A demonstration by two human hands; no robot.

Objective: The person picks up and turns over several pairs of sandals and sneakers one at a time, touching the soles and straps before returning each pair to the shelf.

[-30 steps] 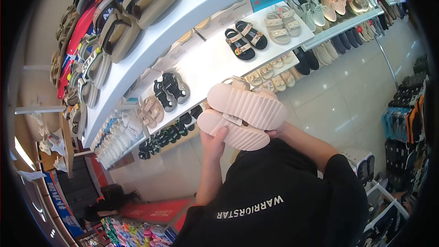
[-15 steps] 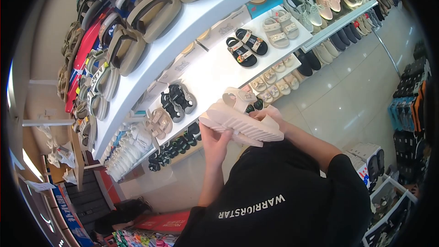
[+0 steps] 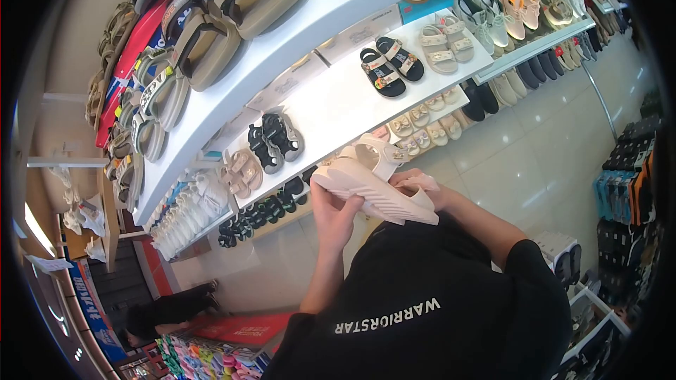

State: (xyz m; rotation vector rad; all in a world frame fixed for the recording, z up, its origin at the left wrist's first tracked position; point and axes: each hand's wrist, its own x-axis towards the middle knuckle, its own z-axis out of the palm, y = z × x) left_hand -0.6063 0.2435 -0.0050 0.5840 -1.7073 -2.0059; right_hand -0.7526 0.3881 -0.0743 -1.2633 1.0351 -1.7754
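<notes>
A pair of pale pink-beige thick-soled sandals is held together over the black shirt, soles partly turned toward me and pressed side by side. My left hand is closed round the soles at the left end, thumb on the ridged side. At the other end my right hand grips the sandals near a strap; some of its fingers are hidden behind them. Beyond the hands, a white shelf bears black strappy sandals, beige sandals, black-grey sandals and light brown sandals.
A curved upper shelf holds grey-brown sandals at upper left. Lower racks carry more shoes. Packed footwear hangs at the right, above a white-framed rack. A person in dark clothes is at lower left, near a red display.
The view has shifted slightly, so the shelves sit differently in it. The two sandals are now closer together, their soles more nearly overlapping. Both hands keep their hold.
</notes>
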